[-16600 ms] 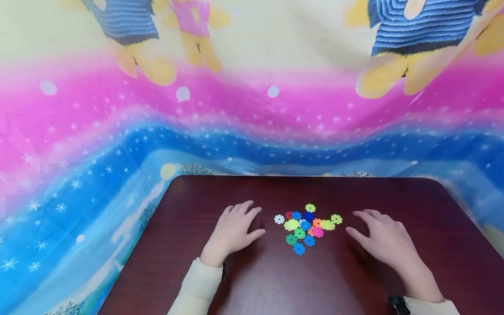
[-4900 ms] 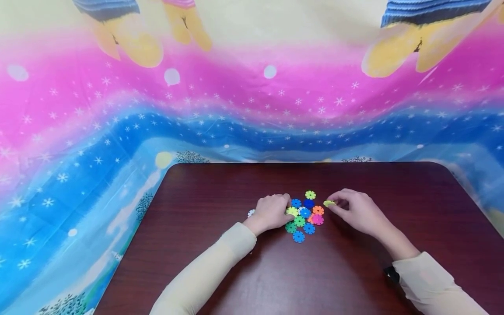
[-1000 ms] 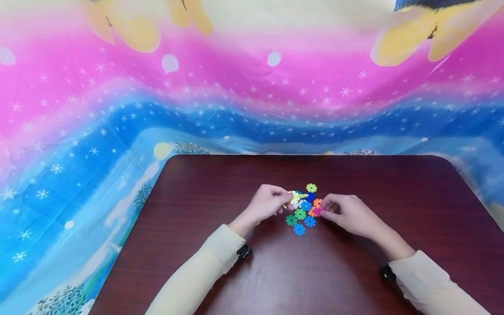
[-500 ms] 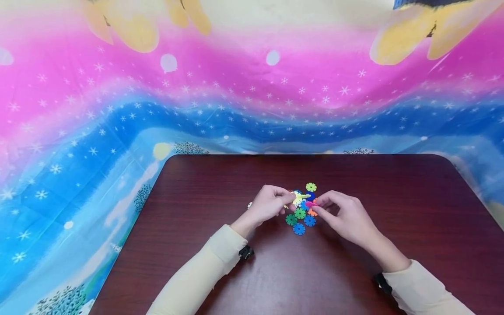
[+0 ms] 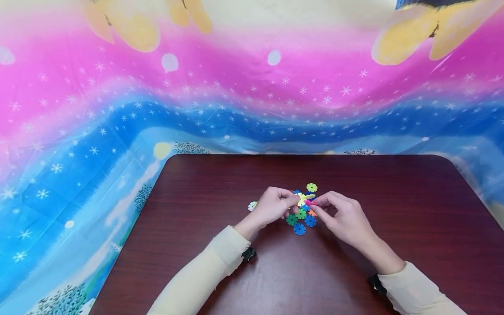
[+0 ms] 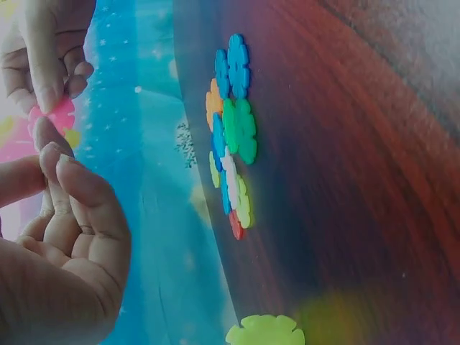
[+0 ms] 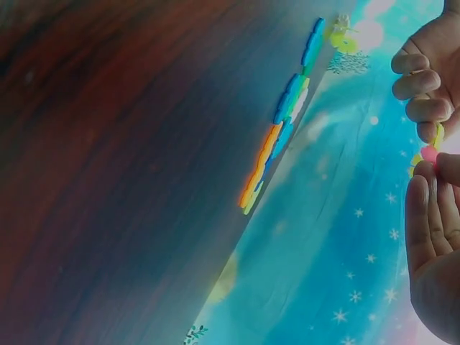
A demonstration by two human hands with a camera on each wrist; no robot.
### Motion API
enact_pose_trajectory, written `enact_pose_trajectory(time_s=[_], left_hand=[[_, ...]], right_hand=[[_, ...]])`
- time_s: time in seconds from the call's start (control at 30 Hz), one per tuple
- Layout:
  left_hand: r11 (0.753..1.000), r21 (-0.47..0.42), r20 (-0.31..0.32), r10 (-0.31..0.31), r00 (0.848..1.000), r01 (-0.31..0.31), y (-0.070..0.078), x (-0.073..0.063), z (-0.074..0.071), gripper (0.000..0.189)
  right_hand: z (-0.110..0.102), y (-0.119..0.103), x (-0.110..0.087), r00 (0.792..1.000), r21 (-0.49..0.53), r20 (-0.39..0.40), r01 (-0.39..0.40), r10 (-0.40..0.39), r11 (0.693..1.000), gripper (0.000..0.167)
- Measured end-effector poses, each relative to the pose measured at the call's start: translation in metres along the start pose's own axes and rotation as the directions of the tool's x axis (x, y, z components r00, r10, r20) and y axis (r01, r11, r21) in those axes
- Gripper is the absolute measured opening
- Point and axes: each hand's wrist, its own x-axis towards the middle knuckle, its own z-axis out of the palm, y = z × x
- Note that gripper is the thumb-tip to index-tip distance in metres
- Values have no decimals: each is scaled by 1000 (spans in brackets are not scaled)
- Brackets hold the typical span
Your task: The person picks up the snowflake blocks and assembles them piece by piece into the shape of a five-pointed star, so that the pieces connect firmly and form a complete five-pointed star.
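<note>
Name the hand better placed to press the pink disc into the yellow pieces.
Right, most likely: the right hand pinches the pink disc close to the yellow pieces, while the left hand is occupied holding those.

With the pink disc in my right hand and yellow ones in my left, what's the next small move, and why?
Probably press the pink disc gently into a notch of the yellow discs. The right hand pinches it close beside them, the left hand holds them, and their rims look notched. Whether the notches line up is too small to tell.
</note>
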Motion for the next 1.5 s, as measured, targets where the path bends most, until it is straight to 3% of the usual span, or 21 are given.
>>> enact_pose_trajectory(time_s=[0.4, 0.57, 0.77, 0.9, 1.03, 1.17, 1.37, 1.5], left_hand=[[998, -56, 8, 9, 1000, -9, -7, -2, 8, 31], [999, -53, 14, 10, 1000, -9, -12, -3, 2, 30], [999, -53, -4, 1, 1000, -2, -13, -5, -14, 29], [999, -34, -7, -5, 1000, 5, -16, -6, -29, 29], [1000, 8, 7, -19, 1000, 19, -23, -10, -47, 28], [995, 69, 41, -68, 997, 65, -29, -17, -65, 29], [972, 197, 92, -147, 985, 127, -35, -28, -84, 31], [945, 294, 92, -179, 980, 144, -38, -33, -90, 32]], right_hand=[[3, -2, -2, 998, -5, -27, 48, -49, 999, 31], [-1, -1, 3, 999, -10, 50, 7, -7, 1000, 31], [-15, 16, 11, 987, -70, 114, -104, 112, 992, 25], [-20, 39, 17, 958, -150, 203, -176, 205, 973, 23], [-17, 60, 19, 894, -232, 359, -192, 267, 954, 28], [-12, 71, 19, 838, -276, 472, -155, 274, 949, 34], [-7, 77, 21, 804, -327, 531, -97, 267, 940, 42], [-4, 78, 22, 794, -347, 548, -72, 264, 935, 43]])
